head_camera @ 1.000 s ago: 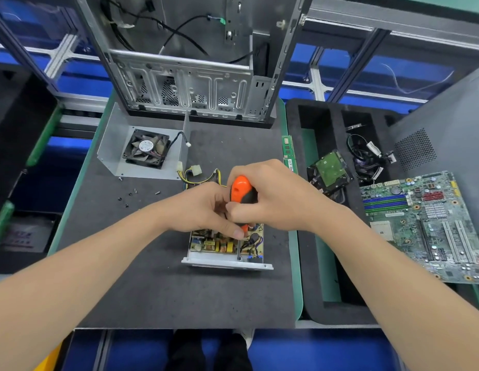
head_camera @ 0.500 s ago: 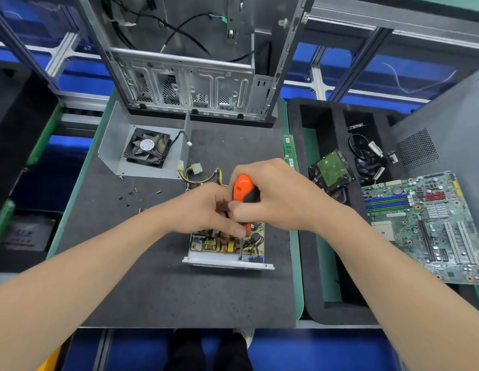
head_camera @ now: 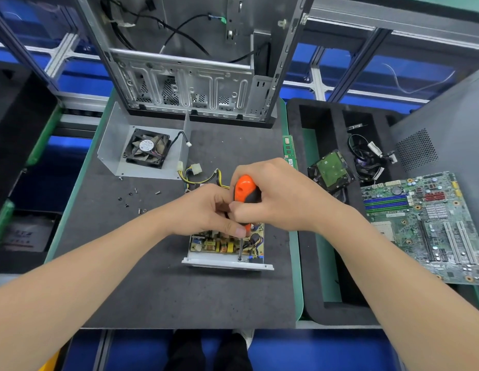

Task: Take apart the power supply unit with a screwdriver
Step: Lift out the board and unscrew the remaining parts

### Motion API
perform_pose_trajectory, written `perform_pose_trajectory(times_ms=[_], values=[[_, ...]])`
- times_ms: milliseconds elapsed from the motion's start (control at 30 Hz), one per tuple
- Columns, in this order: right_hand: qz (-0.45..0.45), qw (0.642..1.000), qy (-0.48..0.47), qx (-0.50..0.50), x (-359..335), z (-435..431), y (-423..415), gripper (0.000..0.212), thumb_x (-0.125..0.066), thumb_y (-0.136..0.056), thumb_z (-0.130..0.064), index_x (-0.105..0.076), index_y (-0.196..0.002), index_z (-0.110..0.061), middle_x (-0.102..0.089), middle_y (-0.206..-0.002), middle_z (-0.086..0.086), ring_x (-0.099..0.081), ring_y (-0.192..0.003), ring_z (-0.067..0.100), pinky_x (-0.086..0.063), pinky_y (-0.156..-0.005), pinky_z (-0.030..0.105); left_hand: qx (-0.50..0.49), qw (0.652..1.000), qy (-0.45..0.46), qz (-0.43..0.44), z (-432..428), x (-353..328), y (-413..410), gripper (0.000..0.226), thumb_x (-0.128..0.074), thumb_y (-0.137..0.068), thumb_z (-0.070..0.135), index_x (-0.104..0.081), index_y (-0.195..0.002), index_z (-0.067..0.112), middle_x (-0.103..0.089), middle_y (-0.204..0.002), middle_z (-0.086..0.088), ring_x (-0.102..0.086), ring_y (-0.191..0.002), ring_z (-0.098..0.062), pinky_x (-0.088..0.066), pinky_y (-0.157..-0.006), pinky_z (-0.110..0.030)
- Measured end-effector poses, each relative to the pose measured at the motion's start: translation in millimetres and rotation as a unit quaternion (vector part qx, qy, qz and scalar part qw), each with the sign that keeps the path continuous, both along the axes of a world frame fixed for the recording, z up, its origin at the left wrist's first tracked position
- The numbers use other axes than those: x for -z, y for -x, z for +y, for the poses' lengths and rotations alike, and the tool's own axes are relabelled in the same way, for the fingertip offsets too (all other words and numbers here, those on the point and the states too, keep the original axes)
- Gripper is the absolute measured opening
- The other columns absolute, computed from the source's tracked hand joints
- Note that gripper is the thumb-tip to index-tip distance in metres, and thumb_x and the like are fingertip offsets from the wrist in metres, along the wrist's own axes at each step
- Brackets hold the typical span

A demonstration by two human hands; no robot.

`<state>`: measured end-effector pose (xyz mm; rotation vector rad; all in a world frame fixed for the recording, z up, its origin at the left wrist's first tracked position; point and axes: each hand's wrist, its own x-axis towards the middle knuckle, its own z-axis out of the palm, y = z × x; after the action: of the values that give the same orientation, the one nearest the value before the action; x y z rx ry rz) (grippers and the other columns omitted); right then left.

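Power supply unit [head_camera: 219, 247] lies cover-off on the dark mat of the worktop [head_camera: 152, 290], right of centre, circuit board exposed, pale front wall toward the person. Screwdriver [head_camera: 244, 189], orange and black handle, stands nearly upright over it, with the shaft running down to the board's front edge, just behind that wall. Right hand [head_camera: 282, 195] is wrapped round the handle, fingers curled tight. Left hand [head_camera: 206, 210] is curled too, its fingertips [head_camera: 239, 232] pinching the screwdriver low down where handle meets shaft. The two hands are touching. Yellow and black wires [head_camera: 191, 175] trail out behind the unit, ending in white plugs. Behind-left is a bent metal cover [head_camera: 111, 145] with a black fan [head_camera: 147, 148] in it. Loose screws [head_camera: 134, 196] are scattered on the mat left of the hands. A stripped computer case [head_camera: 190, 76] stands upright at the back. A green memory stick [head_camera: 289, 151] lies along the mat's right edge. To the right is a black foam tray [head_camera: 308, 290] with a hard drive [head_camera: 330, 170] and a bundle of cables [head_camera: 366, 156] in separate compartments. A motherboard [head_camera: 425, 223] rests at far right, overlapping the tray.
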<state>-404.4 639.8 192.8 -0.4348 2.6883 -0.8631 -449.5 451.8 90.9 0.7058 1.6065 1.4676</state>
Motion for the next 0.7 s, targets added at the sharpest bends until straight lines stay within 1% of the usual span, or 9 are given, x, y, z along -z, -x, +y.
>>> perform_pose_trajectory(times_ms=[67,233,300,367,433,500,567,633,700], values=[[-0.002,1.000,-0.003,-0.001,-1,0,0,0.014,-0.074,-0.080,-0.035,-0.066,-0.085,-0.025,-0.065,-0.069,-0.005,-0.057,-0.069,0.014,-0.054,-0.065,0.043,0.007,1.000,-0.004,-0.004,0,0,-1,0.021,-0.088,-0.076,0.026,-0.078,-0.090,0.015,-0.079,-0.096,-0.011,-0.075,-0.095,-0.029,-0.061,-0.084,-0.035],[0.000,1.000,-0.002,-0.009,0,0,-2,0.016,-0.075,-0.081,-0.036,-0.066,-0.085,-0.023,-0.065,-0.071,-0.004,-0.057,-0.069,0.014,-0.054,-0.065,0.045,0.015,1.000,0.003,0.017,0,1,0,0.023,-0.089,-0.075,0.031,-0.079,-0.091,0.016,-0.078,-0.095,-0.011,-0.073,-0.091,-0.023,-0.061,-0.088,-0.043],[0.003,1.000,0.001,-0.020,0,0,-3,0.016,-0.076,-0.080,-0.034,-0.066,-0.087,-0.024,-0.064,-0.074,-0.006,-0.056,-0.071,0.013,-0.053,-0.067,0.044,0.028,0.999,0.001,0.017,-1,0,0,0.019,-0.091,-0.074,0.033,-0.080,-0.088,0.023,-0.078,-0.089,-0.004,-0.072,-0.087,-0.019,-0.061,-0.084,-0.037],[-0.013,0.998,0.009,-0.064,-3,-1,-4,0.017,-0.078,-0.080,-0.029,-0.067,-0.090,-0.023,-0.062,-0.081,-0.007,-0.055,-0.076,0.013,-0.051,-0.070,0.041,0.038,0.999,0.005,0.031,-1,1,0,0.023,-0.093,-0.071,0.033,-0.076,-0.081,0.022,-0.072,-0.080,0.003,-0.065,-0.077,-0.017,-0.054,-0.076,-0.034],[-0.043,0.991,0.007,-0.123,-11,-1,-5,0.023,-0.081,-0.078,-0.023,-0.066,-0.096,-0.024,-0.058,-0.087,-0.009,-0.054,-0.081,0.011,-0.049,-0.071,0.033,0.037,0.999,0.014,0.037,-2,3,0,0.035,-0.095,-0.068,0.031,-0.069,-0.079,0.011,-0.065,-0.075,-0.002,-0.057,-0.074,-0.020,-0.048,-0.073,-0.038],[-0.046,0.987,-0.015,-0.155,-21,2,-5,0.029,-0.080,-0.076,-0.023,-0.063,-0.099,-0.025,-0.055,-0.088,-0.011,-0.053,-0.082,0.007,-0.046,-0.069,0.027,0.044,0.998,0.004,0.035,-2,3,-2,0.031,-0.094,-0.071,0.026,-0.068,-0.080,0.011,-0.065,-0.075,-0.005,-0.058,-0.073,-0.020,-0.050,-0.072,-0.037],[0.013,0.985,-0.075,-0.156,-29,0,-11,0.027,-0.075,-0.078,-0.034,-0.057,-0.097,-0.025,-0.053,-0.081,-0.010,-0.053,-0.076,0.008,-0.045,-0.064,0.032,0.042,0.998,0.005,0.055,1,1,-6,0.026,-0.092,-0.074,0.025,-0.070,-0.079,0.011,-0.066,-0.073,-0.008,-0.059,-0.072,-0.014,-0.050,-0.069,-0.030],[0.124,0.964,-0.209,-0.106,-30,-9,-22,0.033,-0.060,-0.086,-0.054,-0.049,-0.090,-0.024,-0.045,-0.067,-0.005,-0.049,-0.062,0.024,-0.035,-0.053,0.035,0.032,0.995,0.022,0.093,3,-3,-11,0.030,-0.092,-0.074,0.033,-0.071,-0.077,0.011,-0.068,-0.074,-0.014,-0.058,-0.071,-0.010,-0.048,-0.067,-0.028],[0.146,0.935,-0.324,-0.013,-31,-24,-34,0.047,-0.045,-0.096,-0.064,-0.040,-0.079,-0.020,-0.030,-0.062,0.000,-0.031,-0.050,0.026,-0.020,-0.048,0.033,0.023,0.989,0.045,0.141,5,-8,-18,0.023,-0.089,-0.074,0.041,-0.071,-0.074,0.028,-0.068,-0.068,0.003,-0.055,-0.066,-0.003,-0.046,-0.061,-0.023]])
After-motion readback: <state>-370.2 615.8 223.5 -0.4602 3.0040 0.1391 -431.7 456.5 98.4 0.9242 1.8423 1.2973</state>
